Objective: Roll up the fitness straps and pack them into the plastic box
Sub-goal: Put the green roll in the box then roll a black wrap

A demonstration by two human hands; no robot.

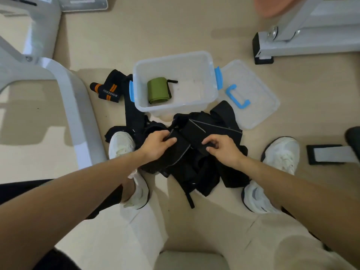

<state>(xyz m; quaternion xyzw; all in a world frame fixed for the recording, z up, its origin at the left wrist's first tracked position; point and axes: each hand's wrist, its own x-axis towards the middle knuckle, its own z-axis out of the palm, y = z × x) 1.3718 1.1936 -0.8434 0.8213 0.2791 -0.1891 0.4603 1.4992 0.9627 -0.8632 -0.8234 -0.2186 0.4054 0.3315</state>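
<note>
— Straps [196, 168]: position to be stated.

— A black tangle is recorded low in the centre of the frame, on the floor [175, 32] between two white shoes [120, 143], just below the box [194, 56]. One black strap [194, 129] is held at the top of the tangle. Striped wraps [109, 90] lie left of the box; whether they are rolled cannot be told.

— Contents of the box?

— One green roll [158, 90] is noted inside, towards its left wall. The lid [259, 106] is laid on the floor just right of the box.

— Hands?

— Both are clamped on the same black strap, a little apart. The left hand [158, 144] is curled round one fold. An end is pinched between thumb and fingers by the right hand [222, 148].

— Step in hand?

— It is judged that a single strap is being parted from the tangle and its end found. No winding is seen yet. The task is assessed as early: one roll packed, the bulk outstanding.

— What is called for next?

— The strap should first be drawn clear, since neighbouring loops may be dragged along. The pinched end would then be turned over on itself and wound tight, with the length fed through the left hand. The finished roll could be set beside the green roll.
</note>
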